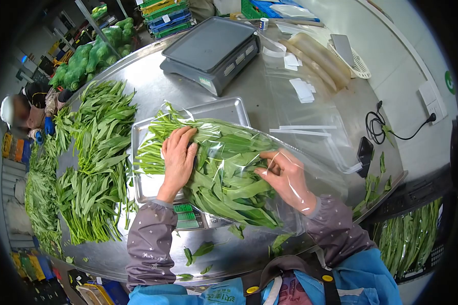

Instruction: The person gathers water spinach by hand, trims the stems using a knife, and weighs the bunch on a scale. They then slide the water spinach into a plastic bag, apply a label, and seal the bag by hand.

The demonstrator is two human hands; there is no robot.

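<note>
A bunch of leafy greens (229, 168) lies over a metal weighing tray (229, 109), its stems to the left and its leaves inside a clear plastic bag (315, 168). My left hand (179, 160) rests on the bunch near the stems, fingers together over it. Inside the bag, my right hand (285, 178) has its bent fingers and thumb closed at the leaves. Below the tray, a green scale display (187, 216) is partly visible.
Loose greens (94, 162) are heaped on the left. A dark scale (208, 51) stands at the back. Clear bags, labels (302, 90), a phone (365, 156) and a cable (375, 124) lie right. A co-worker in blue gloves (49, 125) is far left. A crate of greens (407, 239) is lower right.
</note>
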